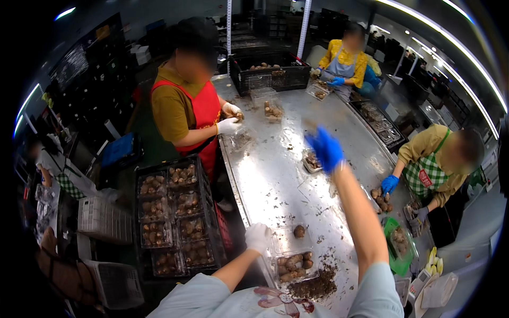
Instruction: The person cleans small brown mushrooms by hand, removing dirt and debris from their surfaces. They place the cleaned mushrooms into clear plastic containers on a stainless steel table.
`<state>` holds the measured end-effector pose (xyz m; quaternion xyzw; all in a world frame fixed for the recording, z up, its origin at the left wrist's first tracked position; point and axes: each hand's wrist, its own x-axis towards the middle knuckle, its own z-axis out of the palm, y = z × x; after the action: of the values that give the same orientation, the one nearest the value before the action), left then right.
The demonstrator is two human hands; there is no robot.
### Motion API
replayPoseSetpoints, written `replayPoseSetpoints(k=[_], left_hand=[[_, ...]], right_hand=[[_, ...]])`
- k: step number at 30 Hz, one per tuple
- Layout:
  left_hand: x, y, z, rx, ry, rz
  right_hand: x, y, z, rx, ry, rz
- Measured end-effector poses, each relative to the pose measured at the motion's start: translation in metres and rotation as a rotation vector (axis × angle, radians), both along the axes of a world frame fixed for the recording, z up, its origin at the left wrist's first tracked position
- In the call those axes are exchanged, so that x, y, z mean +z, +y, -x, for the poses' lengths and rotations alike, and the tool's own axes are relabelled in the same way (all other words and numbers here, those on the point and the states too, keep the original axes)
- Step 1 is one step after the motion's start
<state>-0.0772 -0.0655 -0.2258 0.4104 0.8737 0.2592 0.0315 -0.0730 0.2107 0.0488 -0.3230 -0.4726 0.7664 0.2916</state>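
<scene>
My left hand point(258, 237), in a white glove, rests at the table's left edge, beside an open clear plastic clamshell box point(284, 243). Several brown taro corms point(294, 267) lie in the box's near half, and a single corm point(299, 231) lies on its lid half. My right hand point(325, 149), in a blue glove, is stretched out over the middle of the metal table point(270, 179). It is blurred, and whether its fingers hold anything cannot be told. Just below it stands another clear box with corms point(312, 160). Dark soil crumbs point(318, 283) lie beside the near box.
A black crate point(199, 198) of filled boxes stands left of the table. A co-worker in a red apron point(199, 107) handles corms at the left edge; two more work at the right and far right. A black crate point(274, 79) stands at the far end, a green tray point(393, 254) at right.
</scene>
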Motion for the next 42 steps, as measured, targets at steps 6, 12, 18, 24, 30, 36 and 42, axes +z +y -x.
replayPoseSetpoints(k=[6,12,18,24,30,36,42], left_hand=[[-0.008,0.001,0.004,-0.067,0.035,-0.062],[-0.010,-0.003,0.002,-0.055,0.047,-0.100],[-0.025,-0.002,0.005,-0.117,0.072,-0.098],[-0.016,0.002,0.007,-0.063,0.022,0.050],[-0.020,0.002,0.007,-0.116,0.075,-0.013],[-0.019,0.002,0.005,-0.085,0.073,0.083],[-0.020,0.003,0.004,-0.094,0.072,-0.018]], right_hand=[[-0.030,0.056,0.069,0.240,-0.503,-0.413],[-0.192,-0.055,-0.092,0.348,-0.552,-0.469],[-0.220,-0.174,-0.219,0.477,-0.685,-0.702],[-0.245,-0.231,-0.260,0.279,-0.741,-1.032],[-0.253,-0.244,-0.279,0.153,-0.852,-0.931],[-0.246,-0.250,-0.251,0.126,-0.770,-0.895],[-0.232,-0.227,-0.239,0.315,-0.911,-0.966]])
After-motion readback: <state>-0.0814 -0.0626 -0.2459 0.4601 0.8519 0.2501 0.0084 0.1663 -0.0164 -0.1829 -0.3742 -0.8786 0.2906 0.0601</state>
